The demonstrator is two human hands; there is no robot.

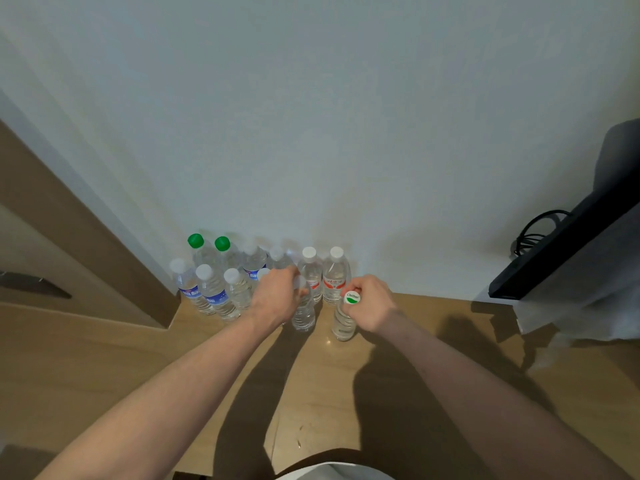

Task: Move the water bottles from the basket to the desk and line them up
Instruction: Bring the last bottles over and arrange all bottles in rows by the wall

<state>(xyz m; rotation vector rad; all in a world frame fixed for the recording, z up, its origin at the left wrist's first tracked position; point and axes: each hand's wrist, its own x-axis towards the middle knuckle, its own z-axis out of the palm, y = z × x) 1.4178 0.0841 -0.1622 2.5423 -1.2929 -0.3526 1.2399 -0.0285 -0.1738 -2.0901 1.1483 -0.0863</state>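
Our left hand (277,296) is wrapped around the neck of a clear bottle (304,315), and our right hand (372,303) clamps the top of the green-logo bottle (344,322). Both stand upright on the desk (433,375), long axes vertical, caps up, in front of the rows of bottles (311,271) by the wall (311,116). We judge this the placing step; next we let go once they sit level with the front row.
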